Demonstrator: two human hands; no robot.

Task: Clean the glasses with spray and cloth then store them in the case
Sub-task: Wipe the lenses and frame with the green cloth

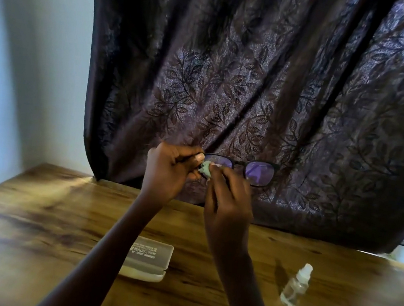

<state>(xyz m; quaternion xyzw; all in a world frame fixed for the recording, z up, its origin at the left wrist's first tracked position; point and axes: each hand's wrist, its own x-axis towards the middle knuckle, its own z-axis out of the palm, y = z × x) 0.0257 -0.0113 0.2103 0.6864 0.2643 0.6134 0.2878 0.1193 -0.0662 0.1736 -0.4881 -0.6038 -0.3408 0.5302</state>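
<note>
A brown wood-grain table point(24, 244) is carrying a pale grey rectangular glasses case point(150, 260), lying closed, and a small clear plastic spray bottle point(296, 287), standing upright well to its right.

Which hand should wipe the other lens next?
Right, probably. The right hand pinches the cloth against the glasses, and the other lens lies on its side; the left hand grips the frame's end, steadying it.

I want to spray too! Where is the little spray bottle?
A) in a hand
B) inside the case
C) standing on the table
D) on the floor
C: the spray bottle stands on the wooden table, to the right of the closed case.
</note>
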